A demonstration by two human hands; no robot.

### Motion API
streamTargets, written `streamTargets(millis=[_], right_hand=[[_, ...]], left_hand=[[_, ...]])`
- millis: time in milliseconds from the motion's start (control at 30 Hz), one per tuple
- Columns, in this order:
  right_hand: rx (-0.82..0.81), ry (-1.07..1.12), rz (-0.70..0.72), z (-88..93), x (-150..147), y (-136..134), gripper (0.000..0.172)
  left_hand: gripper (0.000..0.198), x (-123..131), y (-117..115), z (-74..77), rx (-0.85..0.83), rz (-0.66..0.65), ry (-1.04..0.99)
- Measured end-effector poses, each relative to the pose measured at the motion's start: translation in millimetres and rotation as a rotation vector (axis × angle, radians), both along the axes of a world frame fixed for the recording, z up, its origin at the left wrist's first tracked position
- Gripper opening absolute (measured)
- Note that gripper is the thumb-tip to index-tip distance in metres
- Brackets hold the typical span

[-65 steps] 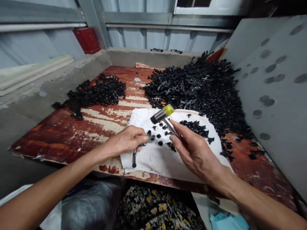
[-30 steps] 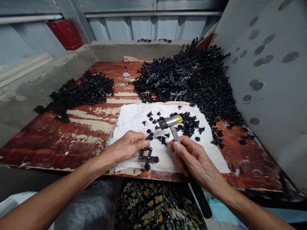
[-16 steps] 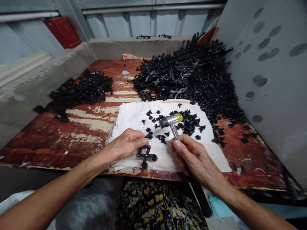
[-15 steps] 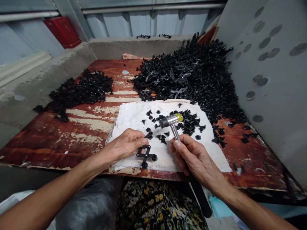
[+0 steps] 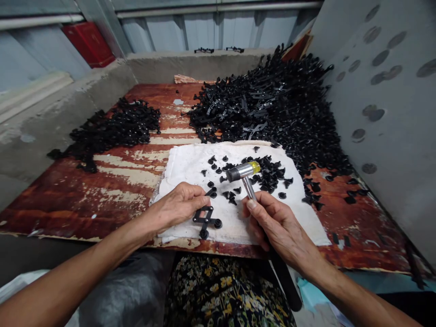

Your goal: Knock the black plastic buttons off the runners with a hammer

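My left hand (image 5: 187, 200) pinches a black scissor-like linkage (image 5: 206, 220) with crossed bars and round knobs on its ends. The linkage is over the near part of a white cloth (image 5: 184, 165). In my right hand (image 5: 272, 218) is a small mallet (image 5: 243, 172) with a metal head, one black face and one yellow face. Its head is raised above the cloth, to the right of the linkage. Small black flanged plugs (image 5: 270, 175) lie in a loose heap behind the mallet head, and a few are scattered nearer my left hand.
A large pile of black linkage parts (image 5: 265, 104) fills the back right of the worn red-brown table (image 5: 119, 200). A smaller pile (image 5: 116, 127) is at the left. A grey panel (image 5: 391, 136) borders the right side; a low concrete ledge (image 5: 102, 86) runs along the left and back.
The linkage's lower end has shifted very slightly left. Both hands and the mallet keep nearly the same position, with only a slight shift of the camera view.
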State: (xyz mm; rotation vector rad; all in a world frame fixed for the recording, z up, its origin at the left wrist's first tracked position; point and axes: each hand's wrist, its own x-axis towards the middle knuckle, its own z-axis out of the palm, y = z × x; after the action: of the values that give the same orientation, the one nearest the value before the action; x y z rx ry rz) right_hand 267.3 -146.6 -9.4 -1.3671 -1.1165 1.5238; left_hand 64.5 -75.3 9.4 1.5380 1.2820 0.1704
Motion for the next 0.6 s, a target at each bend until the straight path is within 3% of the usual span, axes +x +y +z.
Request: streamTargets(millis=[367,533,600], right_hand=[[0.088,-0.098,0.07,-2.7,2.8,-1.1,0.034],[0.408,-0.392,0.105,-2.0,5.3,1.0,0.023],[0.616,-0.508,0.112,-4.4,5.7,1.7,0.031]], left_hand=[[0.031,-5.1,4.4,1.7,0.07,-0.091,0.176],[0.031,-5.0,5.5,-3.0,0.101,-0.111,0.18],[0.031,-6.2,5.7,-5.2,0.107,-0.117,0.176]])
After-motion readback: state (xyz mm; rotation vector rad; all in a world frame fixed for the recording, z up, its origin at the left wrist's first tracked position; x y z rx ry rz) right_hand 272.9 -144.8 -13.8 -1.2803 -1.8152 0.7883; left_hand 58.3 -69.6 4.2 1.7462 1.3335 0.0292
